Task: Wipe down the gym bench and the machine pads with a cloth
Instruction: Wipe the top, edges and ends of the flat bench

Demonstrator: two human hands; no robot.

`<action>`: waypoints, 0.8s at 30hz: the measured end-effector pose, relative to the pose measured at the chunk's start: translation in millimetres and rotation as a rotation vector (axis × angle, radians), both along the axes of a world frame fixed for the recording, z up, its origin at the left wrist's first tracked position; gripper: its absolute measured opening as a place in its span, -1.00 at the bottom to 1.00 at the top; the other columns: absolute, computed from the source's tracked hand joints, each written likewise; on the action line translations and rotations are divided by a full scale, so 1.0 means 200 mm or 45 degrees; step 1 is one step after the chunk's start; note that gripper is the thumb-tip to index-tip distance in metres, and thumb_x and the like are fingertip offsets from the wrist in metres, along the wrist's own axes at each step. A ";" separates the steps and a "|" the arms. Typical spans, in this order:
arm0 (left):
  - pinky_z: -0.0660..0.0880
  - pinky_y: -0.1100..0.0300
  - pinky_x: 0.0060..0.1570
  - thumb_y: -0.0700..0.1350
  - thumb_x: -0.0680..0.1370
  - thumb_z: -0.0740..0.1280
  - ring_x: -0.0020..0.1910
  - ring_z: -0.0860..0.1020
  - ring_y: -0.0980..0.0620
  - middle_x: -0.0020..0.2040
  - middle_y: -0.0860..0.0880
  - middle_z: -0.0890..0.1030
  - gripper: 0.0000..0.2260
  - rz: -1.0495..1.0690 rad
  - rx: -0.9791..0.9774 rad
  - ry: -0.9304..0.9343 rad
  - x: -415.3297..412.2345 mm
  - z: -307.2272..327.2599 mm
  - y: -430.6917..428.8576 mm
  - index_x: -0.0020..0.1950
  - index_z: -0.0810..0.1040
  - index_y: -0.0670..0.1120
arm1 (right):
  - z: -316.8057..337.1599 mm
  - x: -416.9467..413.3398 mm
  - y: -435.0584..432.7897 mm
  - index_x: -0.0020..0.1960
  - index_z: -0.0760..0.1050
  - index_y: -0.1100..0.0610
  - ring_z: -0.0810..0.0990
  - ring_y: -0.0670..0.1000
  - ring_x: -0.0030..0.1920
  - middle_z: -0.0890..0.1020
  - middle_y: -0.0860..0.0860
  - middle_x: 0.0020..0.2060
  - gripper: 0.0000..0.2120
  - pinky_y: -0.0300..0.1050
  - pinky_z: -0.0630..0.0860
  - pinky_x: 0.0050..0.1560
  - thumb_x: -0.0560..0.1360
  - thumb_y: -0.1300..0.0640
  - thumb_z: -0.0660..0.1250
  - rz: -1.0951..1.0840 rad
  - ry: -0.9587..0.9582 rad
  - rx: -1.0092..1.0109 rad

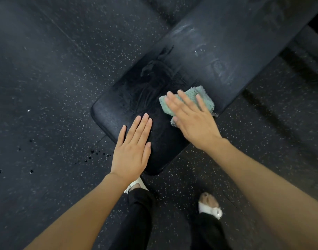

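A long black padded gym bench point(205, 56) runs from the lower middle up to the top right, its near end streaked with wet smears. A pale green cloth point(206, 99) lies on the bench's right side near that end. My right hand point(192, 120) lies flat on the cloth with straight fingers, pressing it to the pad; the hand is motion-blurred. My left hand point(133, 148) rests flat, fingers together, on the near end of the bench, left of the cloth and apart from it.
Black speckled rubber flooring point(46, 87) surrounds the bench, with dark droplets left of the near end. My two feet in white sandals point(211, 207) stand just below the bench end. A dark frame part point(299, 65) lies at the right.
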State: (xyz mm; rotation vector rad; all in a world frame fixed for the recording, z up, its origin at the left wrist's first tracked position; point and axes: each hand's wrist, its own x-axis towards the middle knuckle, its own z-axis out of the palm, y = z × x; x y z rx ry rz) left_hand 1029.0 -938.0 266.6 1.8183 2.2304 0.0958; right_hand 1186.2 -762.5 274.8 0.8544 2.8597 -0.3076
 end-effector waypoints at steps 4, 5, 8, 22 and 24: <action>0.00 -0.08 0.54 -0.02 0.67 -0.03 0.61 0.02 0.01 0.64 -0.01 0.04 -0.48 0.030 -0.004 0.043 0.03 0.00 0.00 0.63 0.06 -0.09 | 0.00 -0.08 0.23 0.62 -0.02 -0.02 -0.02 -0.02 0.60 0.04 -0.12 0.60 -0.50 0.33 -0.12 0.50 0.69 0.03 -0.11 -0.139 0.021 -0.007; 0.00 -0.08 0.54 -0.02 0.67 -0.03 0.61 0.02 0.01 0.64 -0.01 0.05 -0.48 0.039 0.002 0.044 0.03 0.00 0.00 0.63 0.07 -0.09 | 0.00 -0.11 0.28 0.63 -0.05 -0.02 -0.06 -0.02 0.60 0.01 -0.12 0.61 -0.51 0.34 -0.15 0.50 0.70 0.04 -0.10 -0.180 0.032 -0.041; -0.02 -0.10 0.55 -0.01 0.67 -0.03 0.61 0.02 0.00 0.64 0.00 0.06 -0.49 0.123 0.022 0.044 0.08 0.00 0.00 0.63 0.08 -0.09 | 0.01 -0.21 0.39 0.63 -0.09 -0.04 -0.13 -0.02 0.60 -0.05 -0.14 0.61 -0.51 0.35 -0.18 0.51 0.72 0.04 -0.10 -0.281 0.058 -0.088; -0.12 -0.07 0.56 0.03 0.66 -0.10 0.62 -0.03 0.03 0.63 0.05 0.03 -0.47 0.507 0.116 -0.025 0.28 -0.02 0.02 0.64 0.05 -0.03 | -0.04 -0.07 0.06 0.62 0.01 -0.05 0.00 -0.01 0.60 0.08 -0.15 0.60 -0.45 0.30 -0.07 0.52 0.63 -0.02 -0.22 0.570 0.149 0.008; -0.11 -0.06 0.56 0.04 0.66 -0.11 0.62 -0.04 0.04 0.64 0.06 0.03 -0.47 0.555 0.133 -0.015 0.31 -0.02 0.02 0.64 0.05 -0.03 | -0.05 0.00 0.05 0.62 0.06 -0.04 0.03 -0.01 0.59 0.11 -0.14 0.59 -0.46 0.30 -0.05 0.51 0.64 -0.01 -0.19 0.632 0.190 0.023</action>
